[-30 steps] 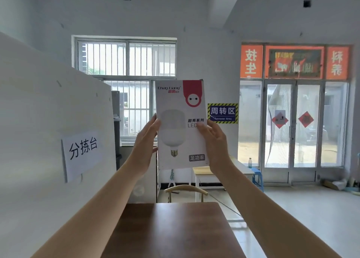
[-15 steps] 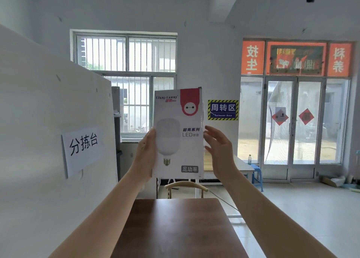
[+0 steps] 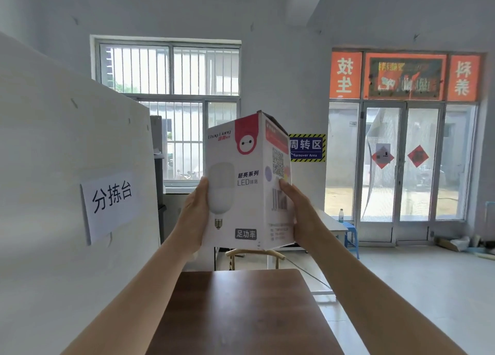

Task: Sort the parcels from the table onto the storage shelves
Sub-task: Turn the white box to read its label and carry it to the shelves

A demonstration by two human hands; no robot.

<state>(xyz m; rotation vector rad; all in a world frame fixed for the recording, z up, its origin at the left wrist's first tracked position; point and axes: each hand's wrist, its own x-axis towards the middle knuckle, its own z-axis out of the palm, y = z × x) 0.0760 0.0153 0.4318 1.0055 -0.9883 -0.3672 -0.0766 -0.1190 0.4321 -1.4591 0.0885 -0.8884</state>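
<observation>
I hold a white LED bulb box [image 3: 246, 194] with a red patch at its top upright at chest height, above the far end of the brown wooden table [image 3: 241, 314]. The box is turned so that its front and its right side with a QR code and barcode both show. My left hand [image 3: 194, 218] grips the box's left edge. My right hand [image 3: 300, 215] holds the right side, thumb on the barcode face. No storage shelves are in view.
A white partition [image 3: 67, 194] with a paper sign [image 3: 109, 202] runs along the left. A wooden chair back [image 3: 254, 254] stands beyond the table. Farther off are a white table [image 3: 332, 223], a blue stool [image 3: 351, 234], a barred window and glass doors [image 3: 401, 167]. Open floor lies to the right.
The box has turned about its upright axis, so its right side now faces me. My right hand, briefly off the box half a second ago, holds it again. The box sits lower.
</observation>
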